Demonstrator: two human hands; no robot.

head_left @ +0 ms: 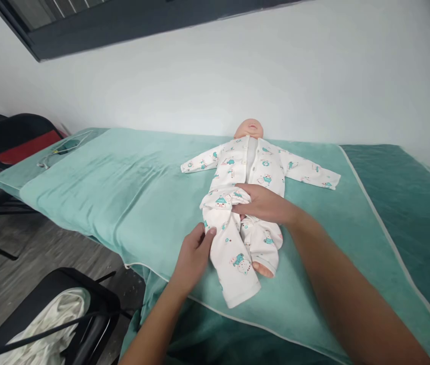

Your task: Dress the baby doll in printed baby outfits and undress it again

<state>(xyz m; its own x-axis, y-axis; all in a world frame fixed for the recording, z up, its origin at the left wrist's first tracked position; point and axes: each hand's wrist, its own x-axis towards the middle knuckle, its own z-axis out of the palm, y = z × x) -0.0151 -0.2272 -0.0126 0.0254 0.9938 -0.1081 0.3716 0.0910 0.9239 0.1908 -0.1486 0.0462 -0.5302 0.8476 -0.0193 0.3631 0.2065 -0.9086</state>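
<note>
A baby doll (251, 128) lies on its back on a green sheet, its head toward the wall. It wears a white printed jacket (231, 165), buttoned only near the neck, with the sleeves spread wide. White printed pants (233, 258) cover its legs; a bare foot shows at the right leg opening, while the left leg hangs flat past any visible foot. My left hand (194, 256) pinches the outer side of the pants' left leg. My right hand (264, 204) grips the bunched waist of the pants, its fingertips partly hidden in the cloth.
The green sheet (142, 177) covers a long table against a white wall. A coiled cord (66, 147) lies at the far left end. Black chairs stand on the left, and one nearby holds white cloth (55, 324).
</note>
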